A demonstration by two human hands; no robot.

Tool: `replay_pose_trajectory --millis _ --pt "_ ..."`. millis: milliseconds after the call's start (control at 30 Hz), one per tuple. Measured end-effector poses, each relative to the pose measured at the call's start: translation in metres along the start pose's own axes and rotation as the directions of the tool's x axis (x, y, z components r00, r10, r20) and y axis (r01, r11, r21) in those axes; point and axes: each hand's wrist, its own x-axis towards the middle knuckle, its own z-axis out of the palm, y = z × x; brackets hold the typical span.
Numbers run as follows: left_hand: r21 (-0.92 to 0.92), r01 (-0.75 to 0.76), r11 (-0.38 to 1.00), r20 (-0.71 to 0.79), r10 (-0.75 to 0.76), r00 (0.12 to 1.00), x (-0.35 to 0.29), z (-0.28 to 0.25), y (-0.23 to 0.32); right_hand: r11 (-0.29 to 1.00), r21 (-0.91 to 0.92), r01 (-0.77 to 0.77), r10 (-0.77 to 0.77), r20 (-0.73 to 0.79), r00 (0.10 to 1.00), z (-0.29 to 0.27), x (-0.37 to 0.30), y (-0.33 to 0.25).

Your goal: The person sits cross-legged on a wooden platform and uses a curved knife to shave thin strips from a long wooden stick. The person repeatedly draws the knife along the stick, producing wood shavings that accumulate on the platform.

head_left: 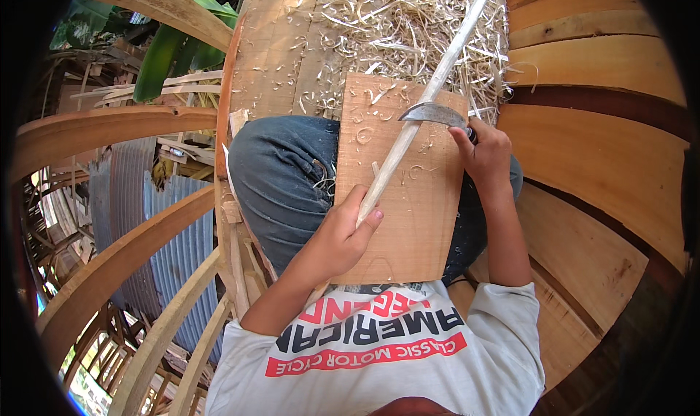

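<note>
My left hand (343,230) is closed round the near end of a long, pale wooden stick (394,157), which slants up and away to the right. In my right hand (487,150) is a knife with a short curved blade (436,114), its dark handle mostly hidden by the fingers. The blade lies across the stick, touching it, and my right thumb rests near the blade's base. Under both is a flat reddish-brown board (397,226) laid over my lap, with a few curled shavings on it.
A heap of wood shavings (415,29) covers the plank floor (270,59) ahead. Wooden plank walling (598,153) rises close on the right. Curved wooden rails (117,135) run along the left, with corrugated metal sheets (179,234) and green leaves (157,62) beyond them.
</note>
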Motion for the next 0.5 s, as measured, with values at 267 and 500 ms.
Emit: replay_pose_trajectory --millis 267,500 --pt "0.082 0.0 0.997 -0.036 0.003 0.999 -0.001 0.006 0.005 0.986 -0.08 -0.148 0.133 -0.166 0.977 0.01 0.041 0.044" --pt "0.17 -0.014 0.985 -0.008 0.016 1.0 -0.016 0.014 0.012 0.746 0.281 -0.604 0.648 -0.093 0.756 -0.004 0.052 0.107"
